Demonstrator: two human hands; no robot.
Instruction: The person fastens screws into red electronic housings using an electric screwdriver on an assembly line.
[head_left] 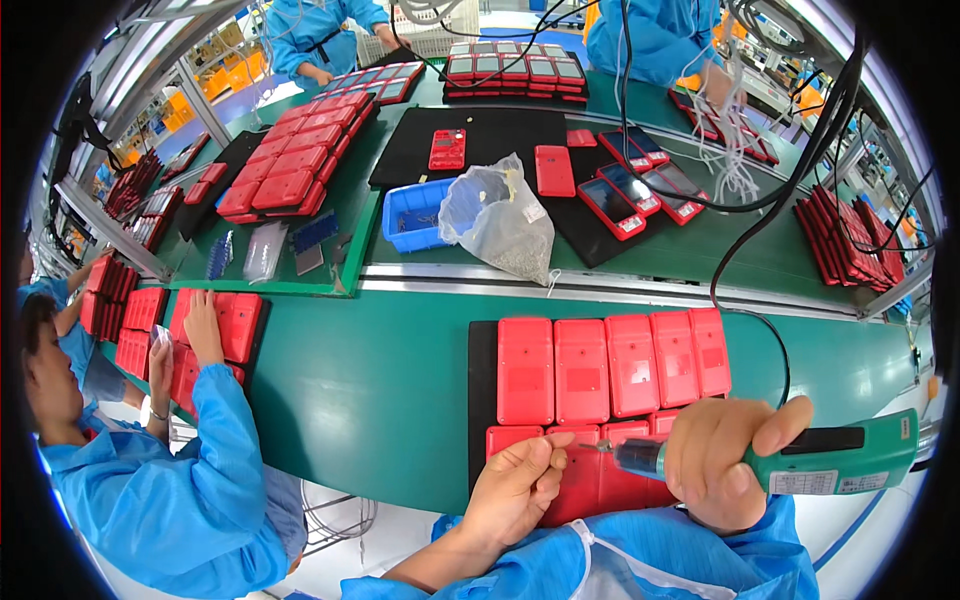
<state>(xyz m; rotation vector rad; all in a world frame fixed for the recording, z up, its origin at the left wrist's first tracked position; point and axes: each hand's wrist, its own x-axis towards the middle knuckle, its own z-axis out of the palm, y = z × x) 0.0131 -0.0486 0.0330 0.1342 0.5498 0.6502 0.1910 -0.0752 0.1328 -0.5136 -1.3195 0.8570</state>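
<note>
My right hand [715,460] is wrapped round a green electric screwdriver [860,455], held almost level with its bit pointing left. At the bit's tip, the thumb and forefinger of my left hand [515,490] are pinched together. Whatever sits between those fingers is too small to make out. Beneath both hands, red plastic device housings [525,370] lie back side up in two rows on a black mat [483,375]. My hands and the tool cover part of the nearer row.
Beyond the bench's metal rail are a clear bag of small parts [515,235], a blue bin [412,215] and stacked red housings [285,165]. The screwdriver's black cable [780,345] loops over the green bench [370,380]. At left, a co-worker [180,490] handles red housings; others stand behind.
</note>
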